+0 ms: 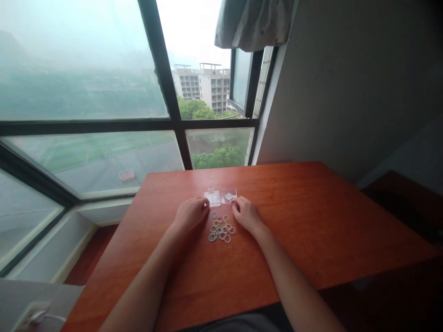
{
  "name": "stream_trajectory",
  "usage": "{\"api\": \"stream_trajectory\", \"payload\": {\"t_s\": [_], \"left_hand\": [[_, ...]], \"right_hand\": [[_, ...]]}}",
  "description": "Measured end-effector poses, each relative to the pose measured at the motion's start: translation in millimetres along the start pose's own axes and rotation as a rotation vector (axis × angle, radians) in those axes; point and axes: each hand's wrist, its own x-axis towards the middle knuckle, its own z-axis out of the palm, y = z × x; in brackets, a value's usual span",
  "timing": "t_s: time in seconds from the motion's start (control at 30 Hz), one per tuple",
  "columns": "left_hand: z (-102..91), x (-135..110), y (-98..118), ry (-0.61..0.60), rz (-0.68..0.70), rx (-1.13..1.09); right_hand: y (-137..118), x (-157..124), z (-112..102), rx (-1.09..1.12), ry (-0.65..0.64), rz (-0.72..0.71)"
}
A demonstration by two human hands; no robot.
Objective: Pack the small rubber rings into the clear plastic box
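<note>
A clear plastic box (pixel 213 199) lies on the table, with a clear flat lid-like part (pixel 228 194) right beside it, a pale round mark on it. Whether the two parts are joined cannot be made out. My left hand (pixel 192 212) is closed, its fingertips pinching the left edge of the box. On the other side, my right hand (pixel 247 213) has its fingers curled and gripping the right edge of the lid-like part. Between my wrists lies a loose pile of small rings (pixel 221 229), mostly pale or greenish, some overlapping.
The reddish-brown wooden table (pixel 304 216) reaches to the window (pixel 218 147) at its far side. A grey curtain (pixel 254 23) hangs above. At the lower left, a wall socket (pixel 32 317) has a white cable plugged in. A wall (pixel 339 92) stands at the right.
</note>
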Motion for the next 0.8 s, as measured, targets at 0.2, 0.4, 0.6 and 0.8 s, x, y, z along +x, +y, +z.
{"api": "stream_trajectory", "payload": {"t_s": [0.2, 0.4, 0.6, 0.8], "left_hand": [[3.6, -4.2, 8.4, 0.009, -0.02, -0.015], [5.4, -3.9, 6.5, 0.036, -0.016, -0.046], [7.5, -5.1, 4.7, 0.036, -0.027, -0.047], [-1.4, -0.6, 1.1, 0.119, -0.03, -0.094]], "right_hand": [[7.1, 2.5, 1.9, 0.044, 0.018, -0.007], [10.7, 2.9, 3.1, 0.044, 0.048, -0.019], [10.7, 2.5, 4.7, 0.036, 0.056, -0.016], [1.8, -0.8, -0.9, 0.081, -0.013, -0.066]]}}
